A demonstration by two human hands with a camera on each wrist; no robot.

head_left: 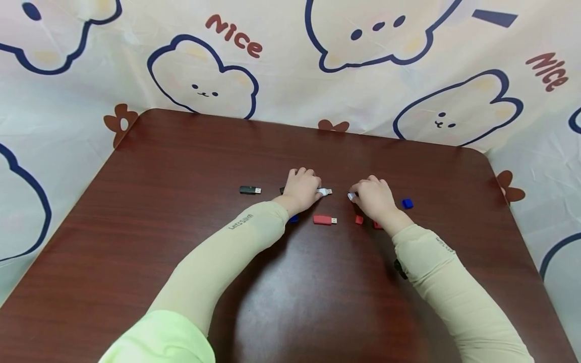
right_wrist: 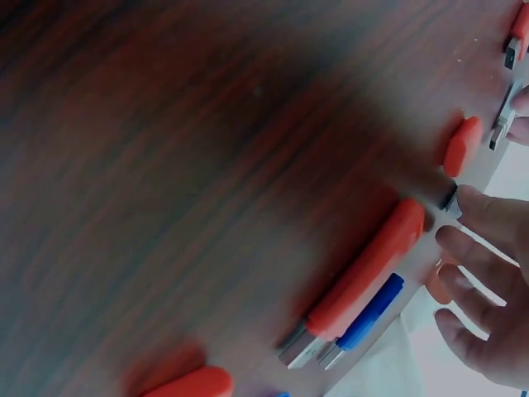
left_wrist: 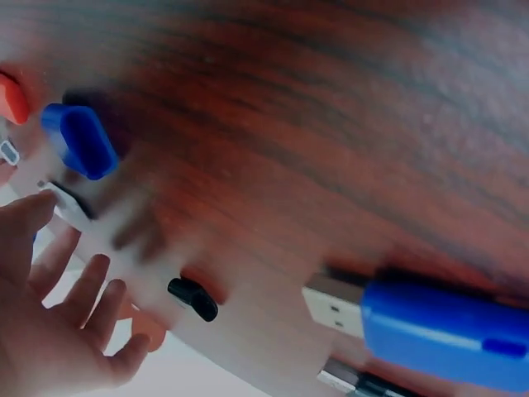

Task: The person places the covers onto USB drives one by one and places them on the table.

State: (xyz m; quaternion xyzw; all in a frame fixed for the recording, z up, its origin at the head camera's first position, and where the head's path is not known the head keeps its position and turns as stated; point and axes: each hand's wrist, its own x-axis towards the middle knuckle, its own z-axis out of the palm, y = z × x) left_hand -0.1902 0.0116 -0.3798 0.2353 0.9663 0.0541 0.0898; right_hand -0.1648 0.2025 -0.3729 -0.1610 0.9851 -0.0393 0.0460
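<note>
My left hand (head_left: 303,189) pinches a white USB stick (head_left: 325,191), its metal plug pointing right. Opposite it, a small white cap (head_left: 351,196) is held by my right hand (head_left: 373,196) between thumb and finger, a short gap from the plug. In the left wrist view the white stick (left_wrist: 68,207) sits between thumb and forefinger, with the cap's hollow end (left_wrist: 9,151) visible beyond. The right wrist view shows my right hand (right_wrist: 496,281) with the cap mostly hidden by its fingertips. A red USB stick (head_left: 323,220) and a red cap (head_left: 358,220) lie nearer me.
On the brown table (head_left: 181,151) a black USB stick (head_left: 248,190) lies left of my left hand. A blue cap (head_left: 407,203) lies to the right. Near the left forearm are a blue USB stick (left_wrist: 446,331), another blue cap (left_wrist: 87,142) and a black cap (left_wrist: 193,298).
</note>
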